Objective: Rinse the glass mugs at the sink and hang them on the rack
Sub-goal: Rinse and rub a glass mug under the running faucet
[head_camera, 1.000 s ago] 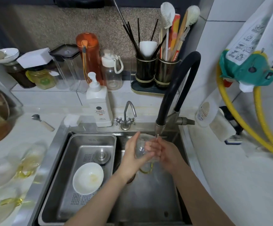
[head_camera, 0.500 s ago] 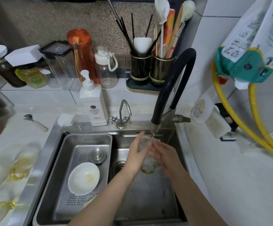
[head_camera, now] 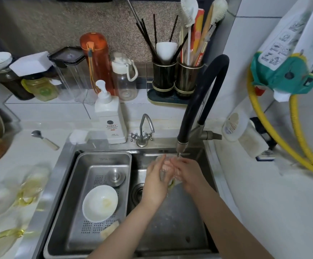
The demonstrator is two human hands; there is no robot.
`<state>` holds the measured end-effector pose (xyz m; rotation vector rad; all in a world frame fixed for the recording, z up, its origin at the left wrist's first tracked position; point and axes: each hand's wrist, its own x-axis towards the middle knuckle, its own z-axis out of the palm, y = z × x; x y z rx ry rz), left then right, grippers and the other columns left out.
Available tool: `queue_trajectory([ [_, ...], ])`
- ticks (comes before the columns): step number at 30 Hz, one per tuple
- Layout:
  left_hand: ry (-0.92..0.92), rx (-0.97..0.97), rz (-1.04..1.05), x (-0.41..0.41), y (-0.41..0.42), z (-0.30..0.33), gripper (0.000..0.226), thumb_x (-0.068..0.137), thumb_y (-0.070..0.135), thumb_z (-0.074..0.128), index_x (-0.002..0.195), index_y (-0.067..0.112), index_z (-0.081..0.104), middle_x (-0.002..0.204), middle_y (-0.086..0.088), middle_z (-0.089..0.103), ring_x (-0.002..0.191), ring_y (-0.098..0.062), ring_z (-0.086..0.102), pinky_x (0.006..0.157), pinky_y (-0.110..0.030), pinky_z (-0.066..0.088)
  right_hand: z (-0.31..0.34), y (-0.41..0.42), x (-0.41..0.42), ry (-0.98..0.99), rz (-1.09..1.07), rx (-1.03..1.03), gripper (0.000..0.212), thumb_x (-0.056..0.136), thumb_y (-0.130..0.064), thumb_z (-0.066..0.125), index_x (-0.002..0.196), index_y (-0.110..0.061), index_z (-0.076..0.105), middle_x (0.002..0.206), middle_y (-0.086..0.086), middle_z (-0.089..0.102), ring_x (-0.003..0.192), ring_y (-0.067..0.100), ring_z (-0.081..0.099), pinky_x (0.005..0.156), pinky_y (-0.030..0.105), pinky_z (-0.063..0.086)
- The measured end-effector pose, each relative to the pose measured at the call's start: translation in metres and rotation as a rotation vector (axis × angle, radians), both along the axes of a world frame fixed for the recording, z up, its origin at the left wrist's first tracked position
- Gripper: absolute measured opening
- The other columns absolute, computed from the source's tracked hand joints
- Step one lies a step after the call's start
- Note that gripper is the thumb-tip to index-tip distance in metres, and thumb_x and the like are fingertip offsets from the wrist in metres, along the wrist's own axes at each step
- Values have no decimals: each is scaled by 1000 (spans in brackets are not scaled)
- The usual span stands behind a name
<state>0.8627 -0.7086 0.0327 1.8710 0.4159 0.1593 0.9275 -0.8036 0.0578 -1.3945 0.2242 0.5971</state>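
Both hands in the sink (head_camera: 198, 240), directly under the black faucet (head_camera: 204, 94) spout. Glass mug (head_camera: 168, 170) is held between them, over the right basin near the drain (head_camera: 137, 191). Left hand (head_camera: 154, 181) wraps the mug from its left side, fingers (head_camera: 160, 161) curled round the glass. Right hand (head_camera: 186, 174) grips it from the right, its fingers curled onto the glass too, fingertips nearly meeting the left ones. Yellowish mug handle shows just below the fingers; mug itself is blurred, can't tell its tilt.

Left of the fingers: steel drain tray (head_camera: 88, 193) set in the sink, holding a white bowl (head_camera: 100, 203) and a metal sink plug (head_camera: 116, 177). Behind the fingers: small chrome tap (head_camera: 143, 131) and soap pump bottle (head_camera: 110, 116). Far left on the worktop (head_camera: 39, 156): blurry glass mugs with yellow handles (head_camera: 21, 191), plus a spoon (head_camera: 44, 139).
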Motion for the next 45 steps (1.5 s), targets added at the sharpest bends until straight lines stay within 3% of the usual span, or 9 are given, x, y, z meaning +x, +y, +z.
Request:
queue_trajectory([
  [5, -10, 248, 14, -21, 8, 9, 50, 83, 37, 70, 130, 29, 56, 152, 6, 30, 132, 0, 36, 96, -12, 32, -6, 13, 3, 180, -98, 143, 25, 89, -13, 63, 105, 6, 67, 96, 17, 71, 80, 24, 68, 70, 30, 54],
  [9, -108, 346, 27, -23, 16, 12, 24, 81, 25, 73, 103, 15, 71, 139, 10, 46, 112, -6, 54, 83, -9, 36, -1, 20, 3, 206, -98, 224, 19, 90, -12, 62, 99, 5, 66, 87, 14, 74, 78, 18, 73, 79, 31, 57],
  [13, -95, 357, -9, -22, 21, 15, 32, 86, 23, 67, 113, 7, 62, 118, -4, 65, 104, -17, 61, 86, -21, 44, 13, 20, -2, 91, -31, 145, 17, 92, -4, 57, 101, 6, 66, 86, 15, 74, 83, 20, 73, 67, 24, 60],
  [19, 9, 102, 117, -19, 24, 17, 25, 85, 26, 69, 70, 22, 49, 68, 6, 58, 63, -7, 52, 59, -14, 37, 16, 2, -14, -718, 477, -629, 25, 95, -19, 51, 90, -3, 70, 91, 14, 71, 88, 26, 66, 85, 39, 51],
  [23, 87, -116, 141, -22, 27, 13, 28, 87, 21, 68, 69, 18, 47, 65, 5, 53, 60, -7, 52, 70, -23, 51, 6, -21, -17, -871, 794, -798, 25, 97, -30, 49, 109, -17, 68, 99, -2, 70, 90, 12, 61, 83, 29, 46],
  [28, 121, -355, 170, -23, 28, 7, 23, 91, 17, 61, 73, 10, 48, 75, -5, 51, 68, -13, 56, 74, -44, 58, -8, -51, -16, -932, 497, -621, 41, 76, -61, 58, 99, -31, 72, 116, -19, 58, 113, 2, 45, 99, 31, 38],
  [33, 41, -484, 133, -20, 35, 17, 18, 93, 11, 57, 81, 6, 44, 74, -7, 46, 70, -14, 55, 64, -27, 58, 3, -44, -14, -520, 459, -171, 65, 73, -23, 82, 126, -39, 46, 130, -7, 55, 116, 5, 58, 98, 33, 49],
  [39, 22, -483, 32, -19, 26, 22, 9, 92, 6, 57, 87, 11, 61, 75, -1, 61, 68, -5, 62, 64, -25, 57, 7, -48, -27, -549, 308, -165, 61, 70, -21, 79, 121, -36, 49, 116, -12, 61, 102, -6, 61, 78, 13, 51],
  [45, 14, -422, 56, -22, 44, 20, 13, 90, 4, 59, 86, 15, 66, 79, 0, 65, 74, -9, 62, 59, -21, 57, 0, -29, -43, -618, 270, -104, 54, 73, -4, 76, 121, -18, 55, 110, 0, 67, 102, 16, 66, 82, 26, 54],
])
